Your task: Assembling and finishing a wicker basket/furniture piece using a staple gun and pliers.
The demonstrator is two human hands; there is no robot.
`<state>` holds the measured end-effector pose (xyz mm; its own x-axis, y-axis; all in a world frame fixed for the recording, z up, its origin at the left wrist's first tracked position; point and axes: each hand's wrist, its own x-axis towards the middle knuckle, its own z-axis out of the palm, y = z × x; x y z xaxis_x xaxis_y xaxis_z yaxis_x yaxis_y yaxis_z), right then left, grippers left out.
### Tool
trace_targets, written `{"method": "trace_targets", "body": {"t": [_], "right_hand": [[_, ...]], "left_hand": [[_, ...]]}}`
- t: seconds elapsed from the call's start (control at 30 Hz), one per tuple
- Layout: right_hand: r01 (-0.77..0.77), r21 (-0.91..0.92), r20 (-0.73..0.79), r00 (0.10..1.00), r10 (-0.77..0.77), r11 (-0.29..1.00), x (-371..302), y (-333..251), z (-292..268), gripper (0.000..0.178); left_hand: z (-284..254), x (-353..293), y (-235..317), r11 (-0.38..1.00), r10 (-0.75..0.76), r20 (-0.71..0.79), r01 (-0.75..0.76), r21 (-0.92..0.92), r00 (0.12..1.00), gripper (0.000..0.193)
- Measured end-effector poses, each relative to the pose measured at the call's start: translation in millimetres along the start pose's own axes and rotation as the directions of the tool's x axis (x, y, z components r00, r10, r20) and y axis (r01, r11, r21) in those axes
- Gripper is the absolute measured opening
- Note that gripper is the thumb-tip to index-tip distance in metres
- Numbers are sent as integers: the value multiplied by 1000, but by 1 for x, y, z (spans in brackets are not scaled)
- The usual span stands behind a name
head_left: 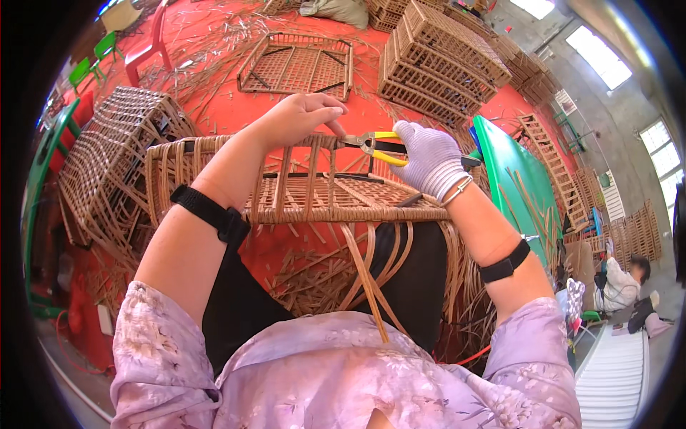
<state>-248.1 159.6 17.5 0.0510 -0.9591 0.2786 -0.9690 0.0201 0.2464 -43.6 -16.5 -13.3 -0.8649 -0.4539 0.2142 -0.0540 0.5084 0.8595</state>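
Left hand [300,118]: we pinched the basket's far rim with bare fingertips, at twelve o'clock from our lap.
Right hand [429,159]: gloved, we closed it around the yellow-handled pliers [379,146], nose pointing toward nine o'clock.
Basket [300,189]: half-woven, it lay across our knees.
Loose strips [364,275]: they hung toward six o'clock.
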Motion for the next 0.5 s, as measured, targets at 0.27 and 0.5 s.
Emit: {"method": "trace_targets", "body": {"t": [0.27,0.5], "right_hand": [[-101,49,244,966,86,994,3,0,-18,51],[-103,39,315,945,86,994,8,-2,-23,51]], "left_hand": [[1,-3,6,1000,14,14,-14,-12,1000,34],[0,-2,3,1000,18,12,-18,5,1000,35]]}}
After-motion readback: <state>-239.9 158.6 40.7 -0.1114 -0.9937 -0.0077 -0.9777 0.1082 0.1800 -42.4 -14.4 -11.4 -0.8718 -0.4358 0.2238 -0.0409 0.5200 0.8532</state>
